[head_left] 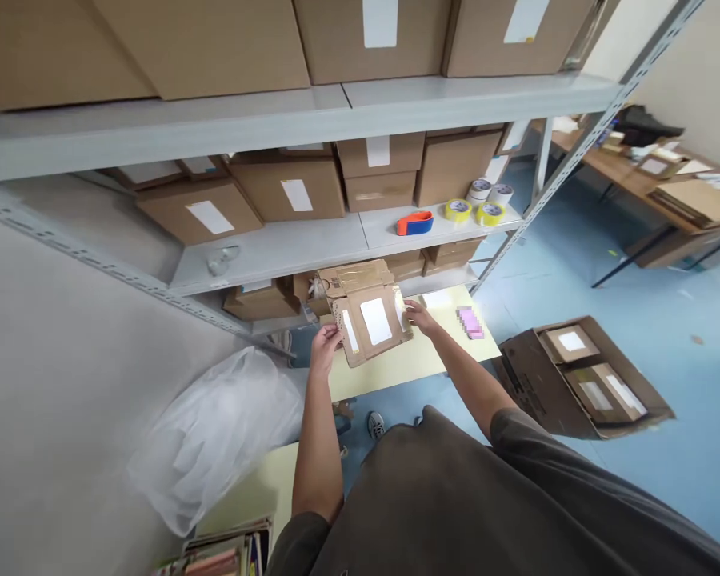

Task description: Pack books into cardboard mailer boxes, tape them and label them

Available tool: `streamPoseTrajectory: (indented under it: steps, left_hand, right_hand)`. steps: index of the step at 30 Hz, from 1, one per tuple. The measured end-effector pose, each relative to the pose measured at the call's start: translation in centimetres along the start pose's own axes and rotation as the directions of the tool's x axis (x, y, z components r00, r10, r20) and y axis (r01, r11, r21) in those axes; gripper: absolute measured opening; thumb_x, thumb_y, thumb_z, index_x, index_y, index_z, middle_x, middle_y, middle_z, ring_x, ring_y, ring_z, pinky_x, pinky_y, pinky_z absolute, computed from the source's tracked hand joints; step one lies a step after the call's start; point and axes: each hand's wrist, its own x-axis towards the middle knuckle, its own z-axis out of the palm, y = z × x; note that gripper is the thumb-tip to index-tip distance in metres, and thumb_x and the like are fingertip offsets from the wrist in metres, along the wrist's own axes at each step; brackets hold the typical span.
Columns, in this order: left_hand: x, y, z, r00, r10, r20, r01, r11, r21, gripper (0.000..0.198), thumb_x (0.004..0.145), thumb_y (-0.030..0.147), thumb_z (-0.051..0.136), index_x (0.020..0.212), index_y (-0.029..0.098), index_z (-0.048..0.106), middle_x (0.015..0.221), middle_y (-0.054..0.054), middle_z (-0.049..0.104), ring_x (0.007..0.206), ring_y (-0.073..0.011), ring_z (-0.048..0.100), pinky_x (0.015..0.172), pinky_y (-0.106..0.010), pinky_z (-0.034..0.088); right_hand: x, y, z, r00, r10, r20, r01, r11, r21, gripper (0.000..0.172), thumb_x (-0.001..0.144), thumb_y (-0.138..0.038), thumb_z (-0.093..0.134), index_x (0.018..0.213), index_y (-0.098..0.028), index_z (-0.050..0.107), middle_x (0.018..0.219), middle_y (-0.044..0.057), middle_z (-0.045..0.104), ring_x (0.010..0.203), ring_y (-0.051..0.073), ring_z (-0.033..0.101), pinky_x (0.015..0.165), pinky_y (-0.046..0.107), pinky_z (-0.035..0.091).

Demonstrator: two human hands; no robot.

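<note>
Two hands [326, 346] [420, 317] hold one carton [365, 354] (yellow tape rolls [458, 217] [490, 221]: two).

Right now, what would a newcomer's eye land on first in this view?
Probably the labelled cardboard, held out at mid-view between the left hand and right hand. Next, likely the bright orange-and-blue item on the middle shelf, near the yellow tape rolls. The big whitish plastic bag at lower left also stands out.
</note>
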Motion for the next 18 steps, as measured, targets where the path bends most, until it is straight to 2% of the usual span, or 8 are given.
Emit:
streamPoseTrajectory:
  steps: [2, 5, 8, 10, 11, 13, 15, 18]
  left_hand:
    - [1.3, -0.5, 1.3, 1.000, -0.011, -0.021, 0.010, 0.999, -0.030, 0.051, 0.059, 0.041, 0.098, 0.094, 0.019, 0.068, 0.087, -0.004, 0.077, 0.074, -0.0177, 0.071, 0.065, -0.027, 0.056]
    - [2.5, -2.0, 4.4, 0.995, -0.052, -0.089, 0.044, 0.995, -0.086, 0.045, 0.063, 0.038, 0.094, 0.094, 0.018, 0.067, 0.085, -0.004, 0.077, 0.077, -0.0195, 0.073, 0.070, -0.031, 0.060]
    - [3.1, -4.4, 8.2, 0.983, -0.093, -0.158, 0.075, 0.990, -0.116, 0.039, 0.067, 0.031, 0.090, 0.095, 0.018, 0.066, 0.087, -0.005, 0.077, 0.083, -0.0205, 0.074, 0.079, -0.035, 0.062]
    - [3.1, -6.3, 11.0, 0.972, -0.110, -0.210, 0.089, 0.990, -0.108, 0.036, 0.070, 0.029, 0.086, 0.098, 0.018, 0.066, 0.090, -0.006, 0.076, 0.087, -0.0203, 0.074, 0.082, -0.035, 0.062]
    - [2.9, -7.3, 12.3, 0.967, -0.112, -0.231, 0.092, 0.991, -0.096, 0.035, 0.072, 0.029, 0.084, 0.101, 0.018, 0.066, 0.092, -0.006, 0.076, 0.088, -0.0201, 0.074, 0.083, -0.035, 0.062]
    - [2.3, -9.3, 14.6, 0.964, -0.103, -0.247, 0.090, 0.994, -0.063, 0.035, 0.077, 0.030, 0.080, 0.106, 0.018, 0.066, 0.096, -0.007, 0.077, 0.089, -0.0204, 0.074, 0.083, -0.035, 0.061]
    - [1.4, -11.3, 16.0, 0.965, -0.105, -0.239, 0.103, 0.994, -0.023, 0.036, 0.082, 0.034, 0.078, 0.111, 0.017, 0.065, 0.103, -0.011, 0.077, 0.093, -0.0222, 0.074, 0.084, -0.035, 0.059]
    - [0.7, -13.0, 15.4, 0.979, -0.164, -0.120, 0.170, 0.984, 0.047, 0.043, 0.085, 0.038, 0.079, 0.120, 0.018, 0.064, 0.108, -0.014, 0.076, 0.097, -0.0255, 0.075, 0.084, -0.037, 0.058]
  right_hand:
    - [0.5, 0.2, -0.5, 0.999, 0.000, -0.055, -0.003, 0.998, -0.063, 0.059, 0.068, -0.029, 0.081, 0.126, -0.029, 0.071, 0.099, 0.003, 0.074, 0.099, 0.025, 0.068, 0.090, 0.041, 0.057]
    - [0.0, 0.5, -1.7, 0.995, -0.054, -0.085, 0.039, 0.984, -0.176, 0.068, 0.067, -0.023, 0.077, 0.134, -0.033, 0.072, 0.125, 0.008, 0.074, 0.118, 0.029, 0.067, 0.103, 0.048, 0.054]
    - [-2.3, 1.6, -2.7, 0.994, -0.091, 0.066, 0.105, 0.963, -0.250, 0.077, 0.064, -0.018, 0.076, 0.139, -0.035, 0.071, 0.143, 0.008, 0.070, 0.134, 0.033, 0.061, 0.107, 0.051, 0.053]
    - [-4.2, 3.0, -2.7, 0.977, -0.100, 0.189, 0.152, 0.946, -0.287, 0.083, 0.060, -0.017, 0.080, 0.141, -0.036, 0.071, 0.147, 0.007, 0.069, 0.138, 0.035, 0.059, 0.110, 0.053, 0.052]
    - [-5.0, 3.9, -2.5, 0.971, -0.121, 0.206, 0.182, 0.933, -0.310, 0.085, 0.059, -0.017, 0.083, 0.141, -0.036, 0.071, 0.149, 0.006, 0.068, 0.139, 0.035, 0.059, 0.112, 0.054, 0.050]
    - [-6.2, 5.7, -1.8, 0.976, -0.179, 0.121, 0.211, 0.907, -0.364, 0.077, 0.062, -0.022, 0.085, 0.138, -0.035, 0.073, 0.147, 0.005, 0.069, 0.137, 0.034, 0.061, 0.118, 0.055, 0.047]
    - [-6.7, 7.5, -1.2, 0.982, -0.187, -0.040, 0.156, 0.903, -0.400, 0.057, 0.071, -0.027, 0.079, 0.127, -0.034, 0.078, 0.138, 0.005, 0.075, 0.130, 0.033, 0.066, 0.117, 0.053, 0.048]
    - [-6.6, 9.3, -1.9, 0.970, -0.114, -0.215, 0.017, 0.913, -0.407, 0.034, 0.076, -0.032, 0.071, 0.108, -0.032, 0.082, 0.115, 0.006, 0.082, 0.118, 0.034, 0.073, 0.110, 0.052, 0.054]
